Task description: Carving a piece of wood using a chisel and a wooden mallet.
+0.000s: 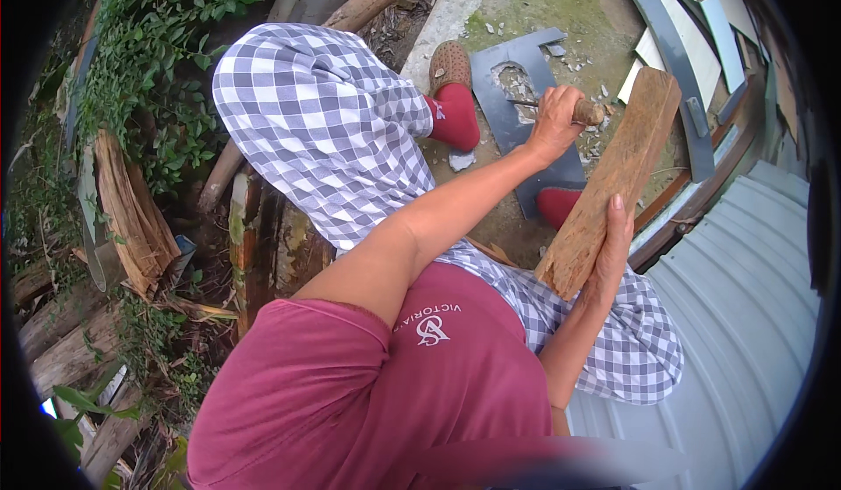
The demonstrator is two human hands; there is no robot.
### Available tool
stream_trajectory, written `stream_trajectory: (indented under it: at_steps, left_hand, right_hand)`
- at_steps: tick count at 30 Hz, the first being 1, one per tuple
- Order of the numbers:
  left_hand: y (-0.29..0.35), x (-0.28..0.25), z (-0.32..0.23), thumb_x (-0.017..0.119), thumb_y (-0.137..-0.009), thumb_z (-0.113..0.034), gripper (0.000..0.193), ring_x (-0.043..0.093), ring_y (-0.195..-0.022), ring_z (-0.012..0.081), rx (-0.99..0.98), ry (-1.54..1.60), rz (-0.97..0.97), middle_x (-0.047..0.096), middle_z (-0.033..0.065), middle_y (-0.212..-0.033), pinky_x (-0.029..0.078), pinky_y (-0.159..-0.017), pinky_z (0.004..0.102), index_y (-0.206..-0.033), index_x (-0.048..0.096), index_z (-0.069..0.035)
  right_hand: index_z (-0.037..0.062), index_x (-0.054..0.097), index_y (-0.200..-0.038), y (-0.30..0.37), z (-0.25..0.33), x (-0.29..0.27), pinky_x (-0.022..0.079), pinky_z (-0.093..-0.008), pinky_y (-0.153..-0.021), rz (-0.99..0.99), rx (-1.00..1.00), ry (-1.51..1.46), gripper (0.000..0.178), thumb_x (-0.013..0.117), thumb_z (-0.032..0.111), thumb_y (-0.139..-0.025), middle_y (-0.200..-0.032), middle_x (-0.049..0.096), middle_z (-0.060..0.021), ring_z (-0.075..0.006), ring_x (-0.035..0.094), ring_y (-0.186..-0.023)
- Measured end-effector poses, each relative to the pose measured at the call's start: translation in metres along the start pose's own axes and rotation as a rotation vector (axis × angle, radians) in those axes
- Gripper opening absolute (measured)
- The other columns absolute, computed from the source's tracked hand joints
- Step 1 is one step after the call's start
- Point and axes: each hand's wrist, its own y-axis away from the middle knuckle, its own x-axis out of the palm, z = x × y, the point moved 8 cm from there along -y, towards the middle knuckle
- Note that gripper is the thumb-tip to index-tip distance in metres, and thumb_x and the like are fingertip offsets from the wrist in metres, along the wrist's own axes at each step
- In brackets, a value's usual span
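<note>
My left hand [554,124] is closed round a wooden-handled tool [590,112]. Its thin, dark metal shaft points left, over the ragged hole in a dark grey sheet [517,166] on the ground; whether the tip touches is unclear. In my right hand [612,240] is a thick, rough wooden block [618,170], gripped along its near right side and slanting up to the right. The block's far end is beside the tool's handle, seemingly apart from it. My left foot, in a red sock [455,118] and brown clog [450,65], is at the sheet's left edge.
Broken grey chips [462,161] lie about the sheet. Grey and white offcut strips [674,43] are piled at the far right. Corrugated metal [736,271] stretches along the right. Logs, split wood [131,214] and leafy plants [166,61] crowd the left side.
</note>
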Motion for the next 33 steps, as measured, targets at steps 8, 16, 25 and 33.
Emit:
stream_trajectory:
  at_steps: [8,16,25,33]
  left_hand:
    - [0.018,0.025,-0.004,0.068,-0.064,0.0,0.04,0.045,-0.094,0.0319,0.149,-0.039,0.052,0.048,0.0101,-0.095,0.036,-0.083,0.0423,-0.1,0.05,-0.008]
    - [0.017,0.028,-0.016,0.066,-0.062,0.001,0.042,0.046,-0.092,0.0306,0.207,-0.057,0.076,0.047,0.0096,-0.092,0.036,-0.08,0.0421,-0.099,0.05,-0.01]
    - [0.016,0.022,-0.006,0.069,-0.061,0.0,0.04,0.047,-0.091,0.03,0.198,-0.116,0.063,0.048,0.0083,-0.09,0.035,-0.08,0.0419,-0.094,0.049,-0.011]
    - [0.019,0.029,-0.003,0.065,-0.066,-0.002,0.033,0.048,-0.092,0.0293,0.199,-0.111,0.143,0.05,0.0077,-0.09,0.037,-0.08,0.0417,-0.094,0.051,-0.011]
  right_hand:
    - [0.0002,0.039,-0.133,0.003,-0.016,-0.002,0.048,-0.0284,-0.078,-0.043,-0.02,0.109,0.058,0.058,0.034,-0.09,-0.11,0.055,-0.0097,-0.0161,0.057,-0.094]
    - [0.0016,0.039,-0.132,0.011,-0.03,-0.016,0.049,-0.0287,-0.078,-0.12,-0.001,0.056,0.056,0.057,0.034,-0.09,-0.11,0.055,-0.0103,-0.0171,0.058,-0.093]
    - [0.0018,0.041,-0.13,0.008,-0.039,-0.016,0.05,-0.0288,-0.076,-0.108,0.033,0.01,0.055,0.057,0.036,-0.09,-0.107,0.056,-0.0097,-0.0171,0.058,-0.092]
    - [0.0023,0.044,-0.126,0.024,-0.044,-0.025,0.051,-0.032,-0.075,-0.3,0.035,-0.19,0.059,0.056,0.045,-0.088,-0.105,0.056,-0.0111,-0.0197,0.058,-0.091]
